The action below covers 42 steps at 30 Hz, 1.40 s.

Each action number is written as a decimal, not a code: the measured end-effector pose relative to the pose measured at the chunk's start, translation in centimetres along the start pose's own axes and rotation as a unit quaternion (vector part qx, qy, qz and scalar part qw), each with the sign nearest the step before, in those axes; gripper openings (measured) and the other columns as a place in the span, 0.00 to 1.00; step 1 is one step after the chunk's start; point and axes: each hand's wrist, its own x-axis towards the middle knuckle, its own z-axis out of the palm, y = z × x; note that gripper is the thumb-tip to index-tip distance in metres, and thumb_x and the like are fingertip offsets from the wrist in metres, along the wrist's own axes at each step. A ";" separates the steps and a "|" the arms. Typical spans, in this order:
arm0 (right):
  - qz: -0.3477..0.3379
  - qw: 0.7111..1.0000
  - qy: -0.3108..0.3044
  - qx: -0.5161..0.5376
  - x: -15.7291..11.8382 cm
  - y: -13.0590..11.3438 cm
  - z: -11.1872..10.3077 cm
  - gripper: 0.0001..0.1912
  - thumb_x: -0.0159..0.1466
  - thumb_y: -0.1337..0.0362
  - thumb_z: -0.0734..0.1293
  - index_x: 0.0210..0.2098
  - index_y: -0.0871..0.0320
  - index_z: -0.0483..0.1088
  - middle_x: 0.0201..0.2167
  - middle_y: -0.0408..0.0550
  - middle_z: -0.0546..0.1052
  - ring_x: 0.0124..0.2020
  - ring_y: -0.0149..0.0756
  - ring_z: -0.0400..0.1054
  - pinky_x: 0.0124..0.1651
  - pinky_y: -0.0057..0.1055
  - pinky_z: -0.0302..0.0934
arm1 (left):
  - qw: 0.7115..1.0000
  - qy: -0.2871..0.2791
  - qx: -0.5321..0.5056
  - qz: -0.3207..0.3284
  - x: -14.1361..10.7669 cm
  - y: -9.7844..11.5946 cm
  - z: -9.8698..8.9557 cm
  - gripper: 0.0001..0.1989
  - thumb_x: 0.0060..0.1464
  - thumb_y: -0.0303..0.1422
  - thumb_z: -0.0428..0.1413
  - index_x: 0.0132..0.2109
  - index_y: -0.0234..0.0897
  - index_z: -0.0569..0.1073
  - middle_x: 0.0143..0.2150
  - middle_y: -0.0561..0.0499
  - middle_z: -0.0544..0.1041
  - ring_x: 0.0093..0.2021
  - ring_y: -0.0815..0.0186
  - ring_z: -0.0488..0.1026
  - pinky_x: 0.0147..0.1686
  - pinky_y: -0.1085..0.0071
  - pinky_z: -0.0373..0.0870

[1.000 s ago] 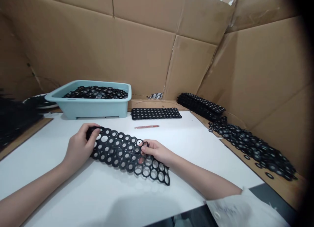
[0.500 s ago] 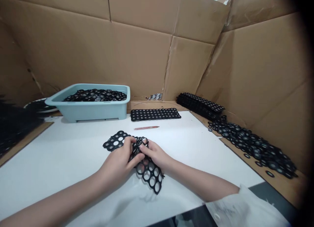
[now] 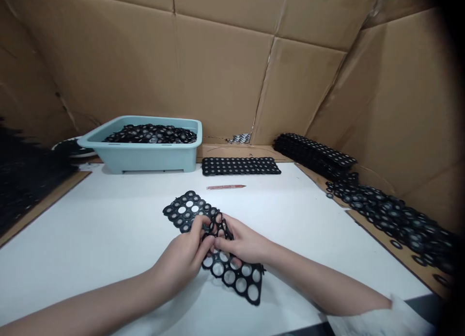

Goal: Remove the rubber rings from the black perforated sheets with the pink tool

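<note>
A black perforated rubber sheet (image 3: 232, 277) with rows of round holes is gripped between both hands above the white table. My left hand (image 3: 187, 251) pinches it near the middle, thumb and index finger closed on it. From the other side, my right hand (image 3: 242, 239) holds the same part, its thumb close to the left thumb. The sheet is bent and bunched between the fingers. Its upper-left part has rings in most holes, while the lower-right part shows large open holes. Fingers hide the middle of the sheet.
A light blue basin (image 3: 156, 156) full of black rings stands at the back left. Beyond my hands lie a red pencil-like stick (image 3: 225, 186) and a flat perforated sheet (image 3: 241, 166). At right are stacked sheets (image 3: 314, 154) and a pile of loose rings (image 3: 392, 215). Cardboard walls (image 3: 225, 69) enclose the table.
The sheet's lower part has swung out to the right, and its upper-left part shows more. Both hands keep hold of it. The whole view has shifted slightly.
</note>
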 end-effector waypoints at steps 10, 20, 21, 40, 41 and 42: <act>0.015 1.000 -0.009 -0.004 -0.3 0.0 0.9 0.08 0.60 0.68 0.56 0.39 0.54 0.53 0.25 0.36 0.59 0.12 0.18 0.52 0.11 0.18 0.50 | 0.997 0.013 0.067 -0.020 0.1 0.0 0.4 0.08 0.58 0.38 0.36 0.41 0.40 0.53 0.25 0.53 0.70 0.25 0.62 0.69 0.24 0.71 0.57; 0.062 0.998 0.013 0.004 0.0 0.2 1.1 0.08 0.59 0.71 0.54 0.36 0.54 0.50 0.24 0.38 0.61 0.18 0.21 0.51 0.13 0.15 0.48 | 0.988 0.118 -0.098 -0.023 1.2 -0.5 -1.1 0.11 0.57 0.38 0.40 0.31 0.38 0.59 0.25 0.55 0.65 0.25 0.69 0.62 0.25 0.73 0.56; 0.059 0.998 0.013 -0.002 0.0 0.2 1.0 0.08 0.58 0.71 0.54 0.37 0.55 0.51 0.24 0.38 0.61 0.18 0.21 0.51 0.14 0.15 0.48 | 0.982 0.139 -0.125 -0.033 1.6 -0.9 -2.0 0.12 0.57 0.39 0.41 0.31 0.37 0.61 0.25 0.54 0.64 0.25 0.69 0.62 0.25 0.73 0.57; -0.033 0.995 0.087 -0.023 0.1 0.3 1.0 0.15 0.56 0.60 0.65 0.40 0.57 0.57 0.33 0.42 0.64 0.28 0.27 0.60 0.35 0.30 0.60 | 0.996 0.029 -0.070 -0.042 -1.5 1.1 -0.7 0.09 0.58 0.39 0.38 0.38 0.42 0.59 0.32 0.53 0.72 0.32 0.62 0.70 0.30 0.71 0.62; -0.030 0.996 0.085 -0.020 0.1 0.4 1.0 0.16 0.56 0.60 0.65 0.40 0.56 0.57 0.33 0.42 0.64 0.26 0.25 0.59 0.32 0.28 0.60 | 0.996 0.025 -0.077 -0.040 -1.5 1.1 -0.6 0.09 0.58 0.39 0.39 0.39 0.42 0.59 0.34 0.52 0.73 0.34 0.62 0.70 0.32 0.70 0.63; -0.028 0.996 0.083 -0.017 0.1 0.5 1.0 0.16 0.56 0.59 0.65 0.40 0.56 0.56 0.32 0.42 0.64 0.25 0.25 0.58 0.29 0.27 0.60 | 0.996 0.023 -0.082 -0.039 -1.4 1.1 -0.5 0.09 0.57 0.39 0.40 0.39 0.41 0.58 0.36 0.51 0.73 0.36 0.61 0.70 0.33 0.70 0.63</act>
